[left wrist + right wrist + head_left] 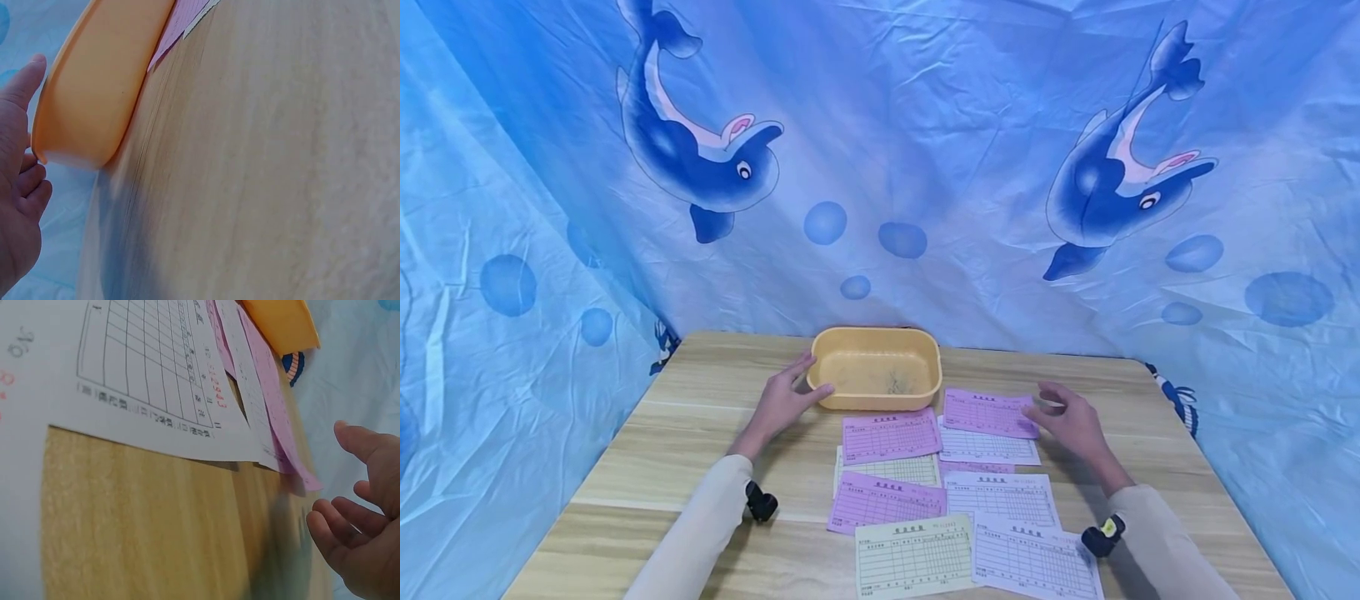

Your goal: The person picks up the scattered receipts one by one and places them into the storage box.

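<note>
A yellow-orange plastic basin (880, 402) stands at the back of the table. My left hand (781, 403) is at its left end, thumb and fingers spread beside the rim; whether they touch it is hard to tell. In the left wrist view the basin (94, 94) is next to the loosely bent fingers. My right hand (1072, 423) hovers at the right edge of a pink form slip (988, 412), which lies over a white slip (992, 450). The right wrist view shows the thumb and fingers (356, 447) apart from the pink slip (275, 403), holding nothing.
More printed slips overlap in front of the basin: pink ones (891, 437) (887, 502), a pale green one (913, 557), and white ones (1000, 498) (1037, 560). The wooden table (647, 450) ends at a blue dolphin-print curtain (985, 292) behind and on both sides.
</note>
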Demonstrator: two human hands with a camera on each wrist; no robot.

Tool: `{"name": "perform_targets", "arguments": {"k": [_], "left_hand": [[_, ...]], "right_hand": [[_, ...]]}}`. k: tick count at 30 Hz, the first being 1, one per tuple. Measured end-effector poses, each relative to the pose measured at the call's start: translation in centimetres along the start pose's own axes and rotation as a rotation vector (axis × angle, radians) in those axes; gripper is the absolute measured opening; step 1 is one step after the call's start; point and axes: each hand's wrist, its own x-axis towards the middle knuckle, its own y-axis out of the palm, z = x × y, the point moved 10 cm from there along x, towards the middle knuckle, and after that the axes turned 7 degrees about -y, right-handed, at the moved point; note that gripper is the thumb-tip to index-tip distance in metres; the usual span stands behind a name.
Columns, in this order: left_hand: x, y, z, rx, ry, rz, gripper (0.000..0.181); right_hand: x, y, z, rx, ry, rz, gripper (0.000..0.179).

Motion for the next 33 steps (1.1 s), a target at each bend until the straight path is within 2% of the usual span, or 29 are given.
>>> {"name": "perform_targets", "arguments": {"k": [13, 21, 24, 33], "left_hand": [[0.1, 0.0, -0.1, -0.029, 0.007, 0.015, 0.084], [0.1, 0.3, 0.2, -0.035, -0.013, 0.032, 0.087], [0.0, 0.4, 0.2, -0.036, -0.016, 0.036, 0.088], [0.0, 0.1, 0.3, -0.025, -0.021, 0.033, 0.089]], "right_hand": [[0.2, 1.2, -1.0, 0.029, 0.087, 0.015, 0.066], [0.2, 1.5, -1.7, -0.002, 0.141, 0.043, 0.067], [0.2, 1.5, -1.9, -0.013, 0.144, 0.042, 0.059], [0.5, 1.1, -1.3, -0.042, 0.057, 0.031, 0.027]]}}
